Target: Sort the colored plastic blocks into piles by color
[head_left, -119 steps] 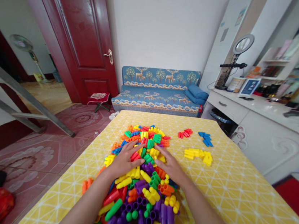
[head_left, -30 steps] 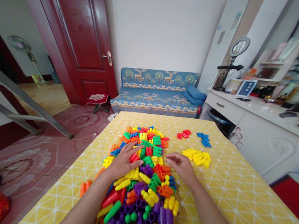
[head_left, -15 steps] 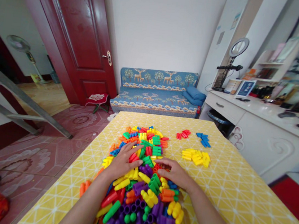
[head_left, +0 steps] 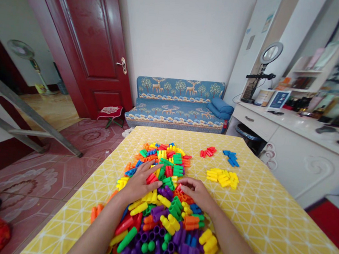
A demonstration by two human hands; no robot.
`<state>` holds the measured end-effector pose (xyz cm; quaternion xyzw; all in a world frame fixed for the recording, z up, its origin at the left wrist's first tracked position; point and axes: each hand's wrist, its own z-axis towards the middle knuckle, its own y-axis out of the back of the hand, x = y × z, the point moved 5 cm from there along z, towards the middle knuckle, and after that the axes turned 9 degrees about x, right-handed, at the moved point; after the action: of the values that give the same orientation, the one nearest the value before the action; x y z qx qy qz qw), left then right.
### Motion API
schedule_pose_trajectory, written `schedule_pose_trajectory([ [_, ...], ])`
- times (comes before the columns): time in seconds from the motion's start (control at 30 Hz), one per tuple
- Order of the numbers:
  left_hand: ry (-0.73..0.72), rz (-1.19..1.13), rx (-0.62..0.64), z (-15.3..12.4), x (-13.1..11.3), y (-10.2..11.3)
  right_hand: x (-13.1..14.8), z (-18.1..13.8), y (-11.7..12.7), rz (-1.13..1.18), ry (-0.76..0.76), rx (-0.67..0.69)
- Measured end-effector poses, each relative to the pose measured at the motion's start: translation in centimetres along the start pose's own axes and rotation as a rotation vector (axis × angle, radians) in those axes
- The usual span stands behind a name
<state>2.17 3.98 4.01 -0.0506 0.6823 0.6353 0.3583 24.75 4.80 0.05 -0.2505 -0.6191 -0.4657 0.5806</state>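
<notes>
A big heap of coloured plastic blocks (head_left: 159, 208) lies down the middle of a table with a yellow patterned cloth (head_left: 269, 221). My left hand (head_left: 140, 183) rests flat on the heap's left side, fingers spread over red and yellow blocks. My right hand (head_left: 196, 192) sits on the heap's right part with its fingers curled down among orange and red blocks; what they grip is hidden. Off to the right lie small sorted groups: yellow blocks (head_left: 222, 177), red blocks (head_left: 208, 151) and blue blocks (head_left: 230, 158).
A white dresser (head_left: 302, 151) with a ring light (head_left: 269, 57) runs along the right. A blue sofa (head_left: 178, 107) stands beyond the table, a red door (head_left: 84, 38) at the left. A metal ladder (head_left: 19, 112) leans at far left.
My right hand came back from near the yellow group to the heap and curled its fingers into the blocks. My left hand stayed where it was on the heap.
</notes>
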Motion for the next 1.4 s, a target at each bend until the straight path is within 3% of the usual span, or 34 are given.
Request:
schedule_pose_trajectory([
  [0.33,0.006,0.008,0.004,0.0,-0.1,0.0,-0.8,0.1,1.2,0.066,-0.003,-0.180],
  [0.47,0.005,0.016,0.009,0.0,0.0,0.0,-0.7,-0.2,2.9,-0.198,0.101,-0.403],
  [0.53,0.008,0.019,0.009,0.0,0.0,0.0,-0.7,-0.3,3.3,-0.367,0.110,-0.445],
  [0.67,0.003,0.020,0.004,0.0,-0.1,0.1,-1.1,-0.4,3.7,-0.597,-0.005,-0.465],
  [0.83,0.010,0.021,0.012,0.0,-0.1,0.0,-0.9,-0.6,3.8,-0.707,-0.094,-0.492],
  [1.1,0.003,0.019,0.009,0.0,0.0,-0.1,-2.1,0.0,3.5,-0.526,-0.050,-0.341],
  [1.4,-0.009,0.025,-0.002,0.0,0.2,-0.1,-2.8,0.4,3.8,-0.571,0.008,-0.396],
])
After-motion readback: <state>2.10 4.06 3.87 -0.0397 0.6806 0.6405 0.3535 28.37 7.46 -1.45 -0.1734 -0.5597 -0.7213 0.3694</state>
